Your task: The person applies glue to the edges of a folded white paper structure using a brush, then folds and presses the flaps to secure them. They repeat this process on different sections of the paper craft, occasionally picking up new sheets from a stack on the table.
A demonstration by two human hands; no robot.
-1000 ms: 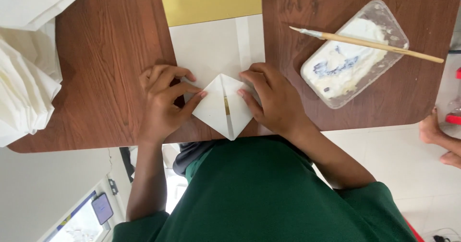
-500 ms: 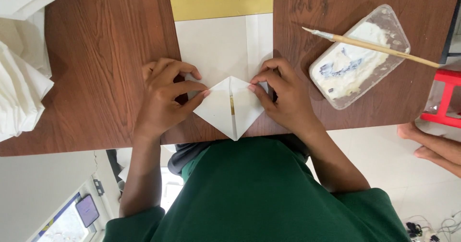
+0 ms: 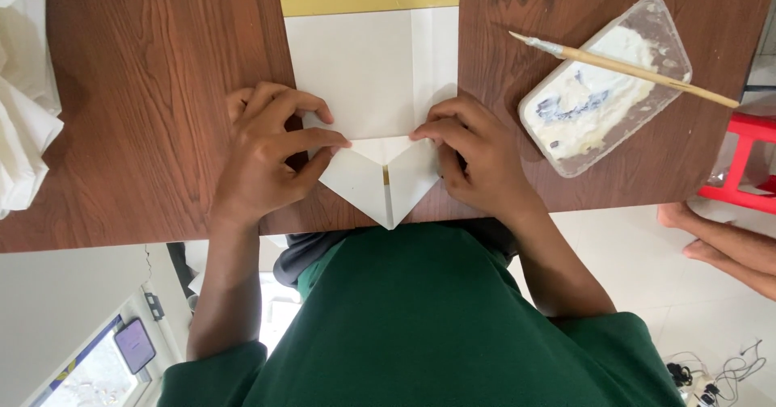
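Note:
A white paper sheet (image 3: 364, 67) with a yellow strip at its far end lies on the brown wooden table (image 3: 153, 132). Its two near corners are folded in, making a point (image 3: 388, 205) at the table's front edge. My left hand (image 3: 263, 156) presses the left flap, its fingertips on the flap's upper edge. On the right flap rests my right hand (image 3: 477, 152), fingers curled and the fingertips meeting the left hand's near the centre crease. My green shirt fills the bottom of the view.
A clear plastic tub (image 3: 602, 92) of white paste sits at the right with a thin brush (image 3: 630, 67) lying across it. White crumpled paper (image 3: 24, 108) lies at the left edge. Beyond the table are a red stool (image 3: 744, 172) and another person's feet (image 3: 719, 237).
Both hands have slid from the sides of the folded point to the flaps' upper edge, fingertips now nearly meeting. The view has shifted slightly.

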